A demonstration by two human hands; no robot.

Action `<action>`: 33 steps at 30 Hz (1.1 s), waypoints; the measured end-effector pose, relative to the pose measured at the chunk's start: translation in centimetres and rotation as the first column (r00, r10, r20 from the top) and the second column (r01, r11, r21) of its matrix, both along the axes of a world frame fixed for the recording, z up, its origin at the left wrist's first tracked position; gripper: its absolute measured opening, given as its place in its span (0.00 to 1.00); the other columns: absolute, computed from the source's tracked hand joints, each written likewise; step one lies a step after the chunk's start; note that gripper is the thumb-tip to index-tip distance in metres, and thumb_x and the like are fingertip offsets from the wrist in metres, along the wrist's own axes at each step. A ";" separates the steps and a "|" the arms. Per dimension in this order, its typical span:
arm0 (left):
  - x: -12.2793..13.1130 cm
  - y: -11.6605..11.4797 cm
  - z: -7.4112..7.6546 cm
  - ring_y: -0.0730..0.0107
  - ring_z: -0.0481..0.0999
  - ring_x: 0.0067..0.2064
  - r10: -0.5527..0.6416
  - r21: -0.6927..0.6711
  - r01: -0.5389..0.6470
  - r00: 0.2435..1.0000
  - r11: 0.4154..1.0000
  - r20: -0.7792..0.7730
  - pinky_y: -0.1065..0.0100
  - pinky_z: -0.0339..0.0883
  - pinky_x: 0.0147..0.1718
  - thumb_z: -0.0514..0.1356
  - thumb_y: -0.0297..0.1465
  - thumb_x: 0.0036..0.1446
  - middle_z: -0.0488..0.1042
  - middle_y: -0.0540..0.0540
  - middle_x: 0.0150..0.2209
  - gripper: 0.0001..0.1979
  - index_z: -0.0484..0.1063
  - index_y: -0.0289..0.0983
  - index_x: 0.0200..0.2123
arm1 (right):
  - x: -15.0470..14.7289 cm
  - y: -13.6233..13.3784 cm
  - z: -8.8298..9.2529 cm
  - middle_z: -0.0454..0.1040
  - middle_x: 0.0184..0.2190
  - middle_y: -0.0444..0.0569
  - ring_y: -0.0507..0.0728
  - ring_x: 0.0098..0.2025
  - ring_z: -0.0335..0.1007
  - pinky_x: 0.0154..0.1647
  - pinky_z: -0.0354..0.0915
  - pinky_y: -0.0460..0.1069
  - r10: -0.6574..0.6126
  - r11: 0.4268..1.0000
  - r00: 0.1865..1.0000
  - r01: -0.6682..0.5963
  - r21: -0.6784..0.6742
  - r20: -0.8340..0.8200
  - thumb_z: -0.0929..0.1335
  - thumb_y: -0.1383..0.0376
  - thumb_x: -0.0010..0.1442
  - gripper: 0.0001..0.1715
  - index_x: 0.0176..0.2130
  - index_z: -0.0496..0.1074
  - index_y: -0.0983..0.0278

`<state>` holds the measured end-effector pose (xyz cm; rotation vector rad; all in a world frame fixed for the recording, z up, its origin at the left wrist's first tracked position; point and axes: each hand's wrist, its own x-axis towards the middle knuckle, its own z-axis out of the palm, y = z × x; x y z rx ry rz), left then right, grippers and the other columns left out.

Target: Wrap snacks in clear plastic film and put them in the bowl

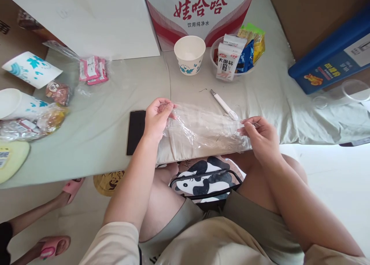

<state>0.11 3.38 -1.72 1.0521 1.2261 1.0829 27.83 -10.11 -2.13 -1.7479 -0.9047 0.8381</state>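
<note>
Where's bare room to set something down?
Bare cloth lies between pink packets and phone, and between bowl and blue box. Crowded: the far left, with cups and snacks; film fills the space between left hand and right hand.

Left fingers and right fingers hold clear film; white cutter, paper cup beyond

Grey-green cloth-covered table, pale floor, brightly lit toward the right

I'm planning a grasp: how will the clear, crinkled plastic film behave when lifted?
The clear, crinkled plastic film is probably floppy, given its folds; likely light, looking thin and see-through; perhaps slippery, judging by glossy highlights.
</note>
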 end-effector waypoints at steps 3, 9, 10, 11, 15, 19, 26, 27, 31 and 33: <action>0.0 0.0 -0.1 0.79 0.72 0.19 -0.001 0.017 0.001 1.000 1.000 0.005 0.77 0.44 0.12 0.69 0.35 0.49 0.80 0.49 0.31 0.13 0.68 0.39 0.32 | 0.1 0.0 -0.3 0.79 0.39 0.47 0.52 0.33 0.77 0.38 0.74 0.49 -0.020 0.999 0.996 0.023 0.036 -0.090 0.73 0.57 0.60 0.11 0.37 0.71 0.60; 0.0 -0.1 0.0 0.81 0.67 0.17 -0.046 0.037 0.046 0.999 0.998 0.007 0.76 0.48 0.13 0.68 0.33 0.52 0.80 0.51 0.31 0.11 0.68 0.40 0.35 | -0.3 0.3 -0.1 0.78 0.48 0.47 0.50 0.33 0.75 0.39 0.75 0.49 0.044 0.997 0.954 -0.023 0.073 -0.297 0.75 0.62 0.54 0.22 0.47 0.69 0.56; -0.1 -0.1 0.0 0.82 0.66 0.16 -0.047 0.038 0.046 0.999 0.998 0.002 0.76 0.49 0.13 0.67 0.33 0.52 0.79 0.51 0.30 0.11 0.68 0.40 0.35 | -0.4 0.3 0.1 0.78 0.47 0.46 0.50 0.33 0.74 0.38 0.74 0.49 0.047 0.997 0.950 -0.026 0.072 -0.310 0.76 0.63 0.53 0.23 0.47 0.69 0.56; -0.1 -0.1 0.0 0.82 0.65 0.16 -0.040 0.043 0.040 0.999 0.998 -0.004 0.76 0.50 0.13 0.67 0.32 0.53 0.79 0.52 0.30 0.11 0.68 0.41 0.35 | -0.4 0.3 0.3 0.78 0.46 0.46 0.49 0.32 0.73 0.36 0.73 0.48 0.044 0.997 0.947 -0.021 0.075 -0.318 0.76 0.64 0.51 0.23 0.47 0.70 0.56; -0.2 0.0 0.0 0.82 0.64 0.17 0.011 0.061 -0.009 0.999 0.998 -0.041 0.77 0.52 0.14 0.66 0.29 0.53 0.79 0.52 0.30 0.10 0.68 0.40 0.36 | 0.2 -0.1 1.1 0.75 0.43 0.43 0.48 0.28 0.68 0.32 0.71 0.48 0.102 0.994 0.906 -0.078 0.076 -0.410 0.75 0.65 0.48 0.22 0.43 0.71 0.55; -0.3 -0.2 0.2 0.82 0.62 0.18 -0.101 -0.090 0.091 0.987 0.992 -0.122 0.77 0.54 0.16 0.66 0.28 0.52 0.79 0.51 0.29 0.09 0.68 0.39 0.35 | 1.3 -0.5 0.6 0.77 0.42 0.46 0.55 0.36 0.75 0.37 0.72 0.51 0.245 0.965 0.892 -0.262 0.009 -0.380 0.73 0.58 0.53 0.14 0.41 0.74 0.57; -0.1 -0.9 0.6 0.83 0.60 0.18 -0.351 -0.035 0.349 0.934 0.936 -0.074 0.76 0.55 0.17 0.68 0.31 0.50 0.80 0.48 0.30 0.11 0.70 0.38 0.35 | 2.0 -0.7 0.7 0.80 0.42 0.48 0.60 0.51 0.75 0.61 0.68 0.59 0.131 0.976 0.991 -0.130 0.177 0.005 0.67 0.56 0.63 0.10 0.39 0.77 0.58; 0.0 -1.1 0.7 0.83 0.61 0.18 -0.375 -0.001 0.376 0.925 0.927 -0.061 0.75 0.55 0.17 0.67 0.31 0.51 0.81 0.48 0.30 0.11 0.70 0.38 0.36 | 1.7 -0.7 1.4 0.81 0.42 0.49 0.61 0.51 0.76 0.61 0.68 0.60 0.192 0.971 0.981 -0.191 0.146 0.008 0.68 0.56 0.63 0.11 0.40 0.77 0.58; 0.4 -2.0 1.2 0.80 0.67 0.21 -0.438 0.082 0.444 0.895 0.892 -0.081 0.75 0.58 0.18 0.67 0.32 0.52 0.81 0.46 0.33 0.10 0.71 0.38 0.37 | -1.4 0.0 4.9 0.82 0.47 0.52 0.62 0.51 0.79 0.54 0.73 0.59 0.555 0.827 0.830 -0.558 -0.069 -0.065 0.71 0.52 0.62 0.20 0.49 0.77 0.59; 0.5 -2.3 1.4 0.80 0.67 0.22 -0.461 0.102 0.471 0.880 0.876 -0.112 0.75 0.59 0.18 0.67 0.31 0.52 0.81 0.47 0.33 0.09 0.71 0.39 0.36 | -3.6 0.9 5.8 0.83 0.47 0.54 0.61 0.49 0.79 0.49 0.74 0.57 0.656 0.736 0.747 -0.665 -0.126 -0.106 0.71 0.52 0.60 0.22 0.50 0.75 0.60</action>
